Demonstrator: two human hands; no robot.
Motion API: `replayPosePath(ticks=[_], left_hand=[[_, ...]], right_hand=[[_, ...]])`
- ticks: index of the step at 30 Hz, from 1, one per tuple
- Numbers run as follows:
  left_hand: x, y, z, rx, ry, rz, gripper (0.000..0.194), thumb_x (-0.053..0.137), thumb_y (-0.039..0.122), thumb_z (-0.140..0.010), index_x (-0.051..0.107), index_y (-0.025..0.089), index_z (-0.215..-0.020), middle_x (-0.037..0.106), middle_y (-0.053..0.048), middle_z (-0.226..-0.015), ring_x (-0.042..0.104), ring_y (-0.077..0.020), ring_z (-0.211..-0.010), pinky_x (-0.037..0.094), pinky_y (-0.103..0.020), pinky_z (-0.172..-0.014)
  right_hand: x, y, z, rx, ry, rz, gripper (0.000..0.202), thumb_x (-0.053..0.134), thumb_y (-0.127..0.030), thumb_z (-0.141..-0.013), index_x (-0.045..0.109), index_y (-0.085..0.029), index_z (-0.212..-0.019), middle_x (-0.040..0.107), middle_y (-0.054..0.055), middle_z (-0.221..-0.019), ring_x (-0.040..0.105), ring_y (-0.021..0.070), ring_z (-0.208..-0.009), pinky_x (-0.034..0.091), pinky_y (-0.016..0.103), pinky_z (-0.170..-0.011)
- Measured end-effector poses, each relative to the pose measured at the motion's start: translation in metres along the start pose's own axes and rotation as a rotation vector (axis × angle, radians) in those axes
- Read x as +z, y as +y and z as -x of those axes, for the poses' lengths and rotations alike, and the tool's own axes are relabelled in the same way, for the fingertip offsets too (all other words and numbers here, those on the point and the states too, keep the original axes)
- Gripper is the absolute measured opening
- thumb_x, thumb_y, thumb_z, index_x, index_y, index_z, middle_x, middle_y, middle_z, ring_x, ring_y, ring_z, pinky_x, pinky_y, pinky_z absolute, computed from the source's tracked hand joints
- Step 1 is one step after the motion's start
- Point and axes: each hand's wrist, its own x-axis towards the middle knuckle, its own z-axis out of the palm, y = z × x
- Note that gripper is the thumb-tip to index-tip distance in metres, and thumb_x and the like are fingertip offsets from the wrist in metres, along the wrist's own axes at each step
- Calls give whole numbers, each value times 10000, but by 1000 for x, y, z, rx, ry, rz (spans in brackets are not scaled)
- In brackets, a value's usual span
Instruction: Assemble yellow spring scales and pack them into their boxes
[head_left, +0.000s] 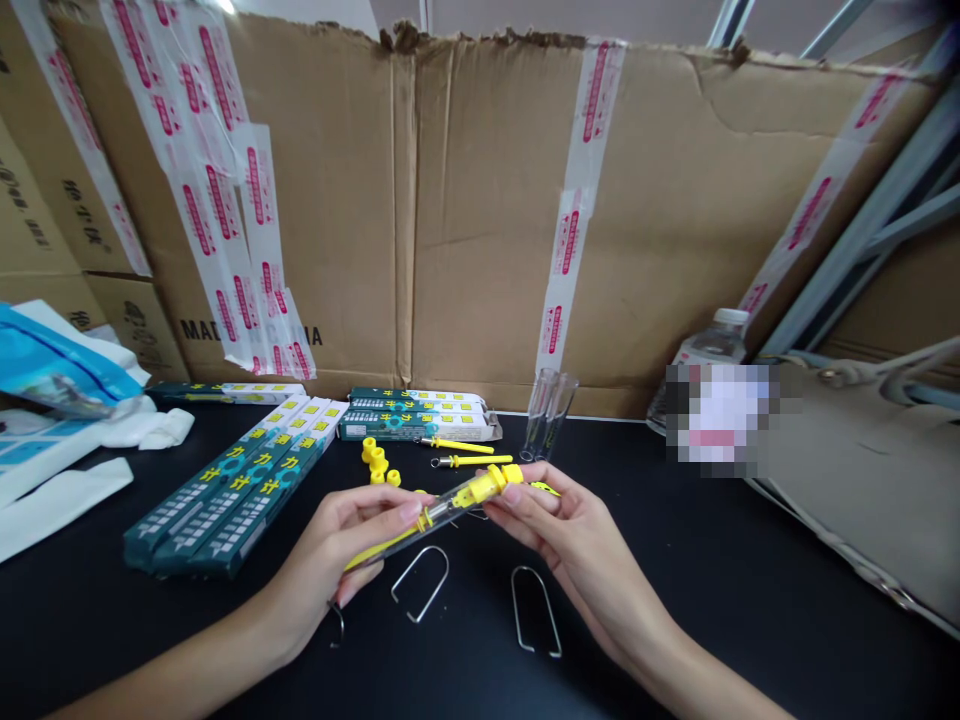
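Head view, with the clear tube (pixel 450 505) as landmark: the tube is raised above the black counter (pixel 750 585) between both hands, tilted so that its right end stands higher than its left. Visible through its wall are a yellow rod toward the left end and a metal part near the middle; a yellow end piece (pixel 511 476) sits at the right end. The left hand (pixel 337 545) has its fingers closed around the left part of the tube, thumb on top. The right hand (pixel 574 530) has its fingers drawn together in a pinch on the yellow end piece. On the near side of the tube lie two bent wire loops (pixel 433 598) (pixel 551 617), apart from each other, and a curved wire (pixel 342 628) partly hidden by the left hand. Just beyond the tube are small yellow caps (pixel 377 460) and two yellow rods (pixel 471 447) with metal ends. Farther beyond stand two empty clear tubes (pixel 537 415), upright and side by side, with a group of green-and-white boxes (pixel 420 418) to their left. Three similar boxes (pixel 240 485) lie side by side left of the tube. Well right of it are a plastic bottle (pixel 712 345), partly pixelated, and a beige bag (pixel 862 470). Taped cardboard (pixel 487 250) forms the backdrop.
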Motion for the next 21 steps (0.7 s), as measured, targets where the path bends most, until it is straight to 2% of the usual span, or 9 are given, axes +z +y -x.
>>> replayPosePath(ticks=[7, 11, 21], left_hand=[[0, 2, 1, 7, 6, -26, 454, 725, 496, -779, 747, 120, -1033, 704, -84, -832, 243, 31, -334, 56, -218, -375], [-1, 0, -1, 9, -19, -22, 499, 730, 529, -757, 747, 113, -1032, 713, -106, -891, 246, 30, -326, 52, -223, -358], [2, 4, 3, 2, 10, -21, 451, 723, 492, -785, 747, 114, -1030, 695, -82, -841, 242, 37, -341, 51, -214, -377]], right_hand=[[1, -1, 0, -2, 5, 1, 381, 868, -321, -709, 744, -168, -1036, 785, 65, -975, 736, 206, -947, 574, 331, -945], [2, -1, 2, -6, 21, -15, 447, 877, -304, -698, 733, -198, -1108, 788, 49, -954, 740, 200, -929, 582, 339, -929], [2, -2, 1, -10, 15, 8, 325, 883, -323, -690, 727, -162, -925, 783, 51, -896, 742, 190, -888, 586, 321, -914]])
